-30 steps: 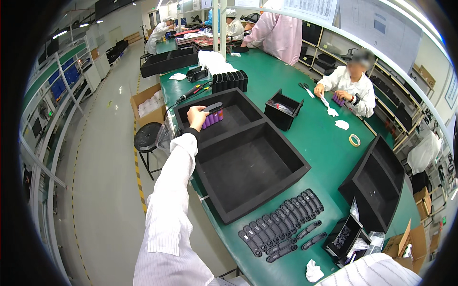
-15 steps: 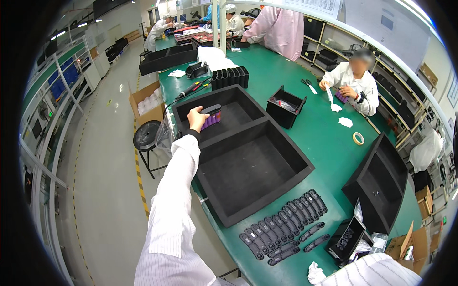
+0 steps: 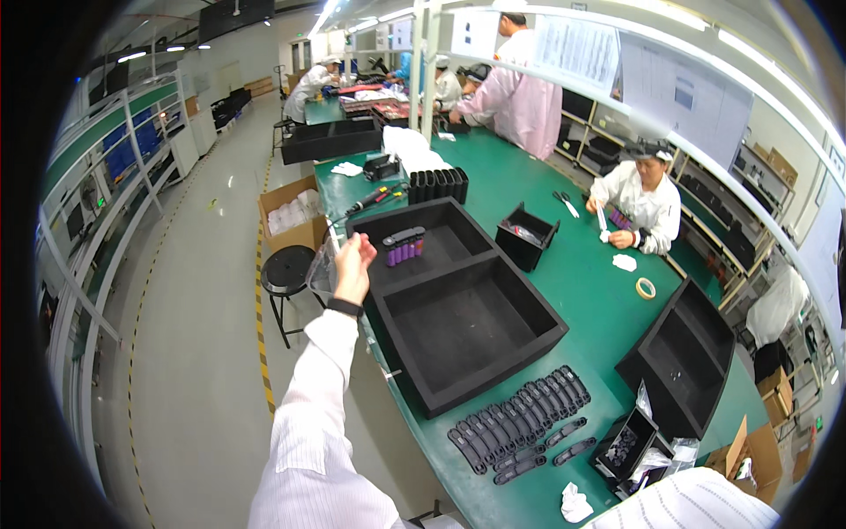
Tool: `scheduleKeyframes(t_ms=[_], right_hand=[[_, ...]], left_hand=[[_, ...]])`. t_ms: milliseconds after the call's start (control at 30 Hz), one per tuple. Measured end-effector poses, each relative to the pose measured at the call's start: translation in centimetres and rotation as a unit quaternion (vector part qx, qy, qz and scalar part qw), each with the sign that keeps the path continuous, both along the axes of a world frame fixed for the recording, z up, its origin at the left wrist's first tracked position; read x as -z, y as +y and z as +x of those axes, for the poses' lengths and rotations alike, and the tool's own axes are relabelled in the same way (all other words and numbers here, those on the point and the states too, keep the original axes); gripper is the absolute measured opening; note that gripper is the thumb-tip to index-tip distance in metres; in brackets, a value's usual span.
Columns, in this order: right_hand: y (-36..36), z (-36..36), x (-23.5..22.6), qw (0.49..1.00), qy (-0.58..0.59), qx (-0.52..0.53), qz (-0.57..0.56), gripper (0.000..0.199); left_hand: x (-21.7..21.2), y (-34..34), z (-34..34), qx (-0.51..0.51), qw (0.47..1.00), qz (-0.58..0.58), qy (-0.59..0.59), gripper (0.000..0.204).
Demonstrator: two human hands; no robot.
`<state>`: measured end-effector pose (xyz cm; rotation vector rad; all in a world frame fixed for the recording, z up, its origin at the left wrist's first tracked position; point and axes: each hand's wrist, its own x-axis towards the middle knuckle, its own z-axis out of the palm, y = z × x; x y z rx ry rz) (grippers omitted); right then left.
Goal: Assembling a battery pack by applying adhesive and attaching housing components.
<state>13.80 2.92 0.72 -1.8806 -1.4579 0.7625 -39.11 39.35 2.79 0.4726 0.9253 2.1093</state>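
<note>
My left hand (image 3: 354, 266) is raised at the left wall of the black two-compartment tray (image 3: 476, 344), apart from the battery pack and holding nothing; its fingers look loosely open. In the tray's far compartment stands a battery pack (image 3: 404, 247) of purple cylindrical cells with a black cap on top. The near compartment holds nothing I can see. Of my right arm only the striped white sleeve (image 3: 696, 501) shows at the lower right; that hand is out of sight. Rows of curved black plastic caps (image 3: 520, 419) lie on the green table in front of the tray.
A small black bin (image 3: 526, 236) stands right of the tray, a row of black holders (image 3: 438, 185) behind it. Another black tray (image 3: 683, 357) and a parts box (image 3: 627, 445) are at the right. A co-worker (image 3: 641, 198) sits across the table. A stool (image 3: 289, 269) stands left.
My left hand has let go of the battery pack and drawn back to the left. The pack now stands in the tray's far compartment. The whole view has shifted slightly.
</note>
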Motion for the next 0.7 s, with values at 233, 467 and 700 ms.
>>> scheduleKeyframes(t_ms=[233, 467, 700], right_hand=[[-2.1, -0.7, -0.9, 0.998, 0.004, -0.045, 0.036, 0.024], [-4.6, -2.1, -1.1, 0.991, 0.013, -0.118, 0.053, 0.025], [-7.4, -4.4, -1.5, 0.975, 0.016, -0.215, 0.061, 0.026]], left_hand=[[2.1, -15.0, 5.4, -0.043, 0.99, -0.005, 0.136, 0.025], [11.0, -30.7, 15.0, -0.072, 0.958, -0.116, 0.252, 0.023], [15.1, -38.9, 26.3, 0.098, 0.946, -0.199, 0.236, 0.023]])
